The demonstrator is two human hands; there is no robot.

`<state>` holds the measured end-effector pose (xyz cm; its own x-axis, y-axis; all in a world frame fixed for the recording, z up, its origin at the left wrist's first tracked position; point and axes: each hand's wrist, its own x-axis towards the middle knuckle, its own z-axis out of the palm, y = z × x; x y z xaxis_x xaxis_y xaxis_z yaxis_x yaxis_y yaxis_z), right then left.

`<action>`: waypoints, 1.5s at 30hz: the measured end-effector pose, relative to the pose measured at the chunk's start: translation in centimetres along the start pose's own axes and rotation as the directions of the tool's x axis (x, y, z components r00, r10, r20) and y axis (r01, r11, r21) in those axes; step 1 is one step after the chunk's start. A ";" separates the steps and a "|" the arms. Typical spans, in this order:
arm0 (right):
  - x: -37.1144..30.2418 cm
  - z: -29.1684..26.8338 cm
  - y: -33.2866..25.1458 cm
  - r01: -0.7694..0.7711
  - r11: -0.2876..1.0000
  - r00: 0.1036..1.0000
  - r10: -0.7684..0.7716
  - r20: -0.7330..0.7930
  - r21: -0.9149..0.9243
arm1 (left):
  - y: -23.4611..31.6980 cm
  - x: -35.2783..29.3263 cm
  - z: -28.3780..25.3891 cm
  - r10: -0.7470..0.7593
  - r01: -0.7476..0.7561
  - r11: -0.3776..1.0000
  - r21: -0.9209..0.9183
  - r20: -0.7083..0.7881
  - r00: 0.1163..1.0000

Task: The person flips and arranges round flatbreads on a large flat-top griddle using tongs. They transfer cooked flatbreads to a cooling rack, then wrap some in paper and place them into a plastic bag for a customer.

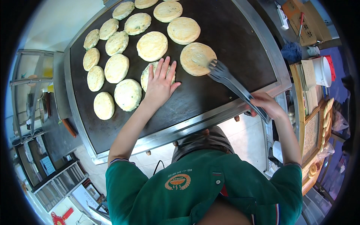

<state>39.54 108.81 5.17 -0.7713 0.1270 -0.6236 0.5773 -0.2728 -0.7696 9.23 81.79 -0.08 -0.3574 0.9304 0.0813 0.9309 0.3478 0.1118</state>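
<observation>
Several round, flat, stuffed flatbreads with green flecks lie in rough rows on a dark griddle (pixel 240 48). My left hand (pixel 160 85) rests flat on one flatbread (pixel 145 77), fingers spread, covering most of it. In my right hand (pixel 268 105), near the griddle's front edge, is a pair of dark grey tongs (pixel 234 84). The tongs' slotted tip touches the near right edge of a browned flatbread (pixel 197 58). A paler flatbread (pixel 128 95) sits just left of my left wrist, and a golden one (pixel 152 46) lies beyond my fingertips.
A metal rim (pixel 195 122) borders the griddle. On the right stand a cardboard box (pixel 305 24), a white bucket (pixel 321 71) and a wooden rack (pixel 313 131) with breads along it. At left is a dark side counter (pixel 56 131) with a metal-framed shelf (pixel 32 80).
</observation>
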 end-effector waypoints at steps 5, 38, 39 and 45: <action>-7.7 0.5 4.3 0.040 0.995 0.981 -0.022 -0.191 0.091 | -3.2 3.4 -0.2 -0.035 0.028 0.994 -0.105 -0.066 0.997; -23.0 -7.8 14.9 -0.276 0.635 0.502 -0.545 -0.672 -0.721 | -3.3 21.5 2.7 -0.552 0.559 0.829 -0.003 -0.164 0.818; -22.5 -8.3 14.9 -0.265 0.668 0.508 -0.517 -0.689 -0.696 | -4.6 22.4 2.7 -0.604 0.611 0.791 -0.009 -0.169 0.779; -22.2 -9.1 15.4 -0.251 0.755 0.510 -0.429 -0.746 -0.606 | -10.3 25.7 5.1 -0.223 0.157 0.952 0.265 0.241 0.945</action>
<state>68.03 110.47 5.94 -0.4411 0.8929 -0.0899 0.7918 0.3401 -0.5074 -9.16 102.68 -4.22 -0.5265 0.8293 -0.1873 0.8498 0.5073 -0.1429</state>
